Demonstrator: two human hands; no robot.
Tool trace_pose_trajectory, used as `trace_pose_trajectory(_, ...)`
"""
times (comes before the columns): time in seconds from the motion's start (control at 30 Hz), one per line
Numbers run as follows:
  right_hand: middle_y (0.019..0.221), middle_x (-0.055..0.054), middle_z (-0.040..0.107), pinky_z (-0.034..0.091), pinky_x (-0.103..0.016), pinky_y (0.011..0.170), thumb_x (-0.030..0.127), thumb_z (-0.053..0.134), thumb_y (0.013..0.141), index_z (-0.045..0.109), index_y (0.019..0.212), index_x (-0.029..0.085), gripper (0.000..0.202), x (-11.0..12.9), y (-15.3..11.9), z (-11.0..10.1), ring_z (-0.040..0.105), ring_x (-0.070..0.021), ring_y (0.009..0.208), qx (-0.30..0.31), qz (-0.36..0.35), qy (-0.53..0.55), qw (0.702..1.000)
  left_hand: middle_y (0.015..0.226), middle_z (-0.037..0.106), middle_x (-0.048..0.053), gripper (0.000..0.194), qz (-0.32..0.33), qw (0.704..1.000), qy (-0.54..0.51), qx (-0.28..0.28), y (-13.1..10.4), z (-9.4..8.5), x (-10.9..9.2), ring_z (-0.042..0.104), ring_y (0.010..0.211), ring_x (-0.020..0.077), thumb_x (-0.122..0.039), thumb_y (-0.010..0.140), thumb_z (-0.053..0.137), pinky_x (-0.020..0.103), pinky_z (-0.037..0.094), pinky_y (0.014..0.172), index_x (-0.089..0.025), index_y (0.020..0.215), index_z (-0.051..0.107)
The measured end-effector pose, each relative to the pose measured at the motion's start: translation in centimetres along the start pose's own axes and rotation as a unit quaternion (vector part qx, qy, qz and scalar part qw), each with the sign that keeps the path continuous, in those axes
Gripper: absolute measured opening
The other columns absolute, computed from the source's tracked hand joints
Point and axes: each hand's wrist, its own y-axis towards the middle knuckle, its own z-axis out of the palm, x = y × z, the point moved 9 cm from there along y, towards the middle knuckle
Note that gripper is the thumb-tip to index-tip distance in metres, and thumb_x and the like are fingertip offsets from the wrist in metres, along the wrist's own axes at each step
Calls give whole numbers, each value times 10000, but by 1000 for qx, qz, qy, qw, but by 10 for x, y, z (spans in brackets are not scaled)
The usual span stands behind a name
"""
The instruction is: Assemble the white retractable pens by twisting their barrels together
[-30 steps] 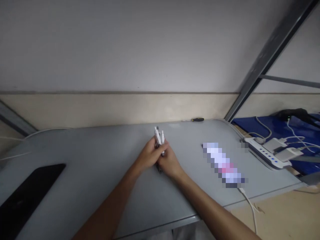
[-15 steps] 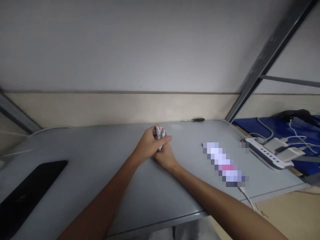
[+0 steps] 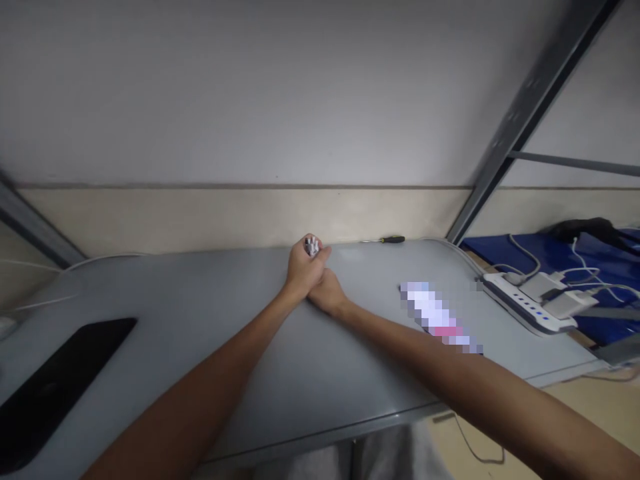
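Several small white and dark stick-like items (image 3: 312,246) poke up in a bundle from my left hand (image 3: 302,268), whose fingers are wrapped round them. My right hand (image 3: 326,291) is closed just below and to the right, pressed against the left one. Whether it grips the lower ends of the bundle is hidden. Both hands are over the middle of the grey table (image 3: 230,287), towards its back edge.
A screwdriver (image 3: 393,239) lies at the back edge by the wall. A blurred-out phone-like thing (image 3: 435,313) is on the right, beside a white power strip (image 3: 527,303) with chargers and cables. A black flat object (image 3: 65,380) lies at the left.
My left hand has risen a little with the bundle. My right hand has gone slightly up and now covers less of the bundle's front. The view has shifted slightly.
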Motion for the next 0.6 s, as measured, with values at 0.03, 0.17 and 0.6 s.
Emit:
trace_pose_trajectory(0.03, 947, -108, 733, 544, -344, 798, 190, 633, 797, 678, 1052, 127, 266, -2, 2, -2, 685, -255, 913, 3, 9, 5, 1000, 581, 394, -68, 189, 1, 1000, 9, -2, 5, 1, 2, 405, 536, 97, -182, 704, 601, 216, 350, 523, -211, 656, 420)
trace_pose_trajectory(0.17, 922, -77, 724, 541, -297, 722, 300, 800, 678, 682, 982, 119, 373, -2, 9, 0, 672, -212, 838, 84, 8, 51, 995, 570, 397, -62, 193, -2, 998, 68, -11, 25, 3, 9, 409, 537, 101, -97, 677, 557, 214, 332, 508, -209, 630, 408)
trace_pose_trajectory(0.6, 1060, -127, 678, 460, -309, 810, 241, 640, 841, 621, 1104, 94, 301, 27, 60, -47, 614, -208, 936, 95, -138, -376, 911, 787, 661, 63, 138, 48, 928, 369, 31, 91, -4, 27, 605, 730, 196, -176, 759, 518, 284, 389, 624, -188, 848, 623)
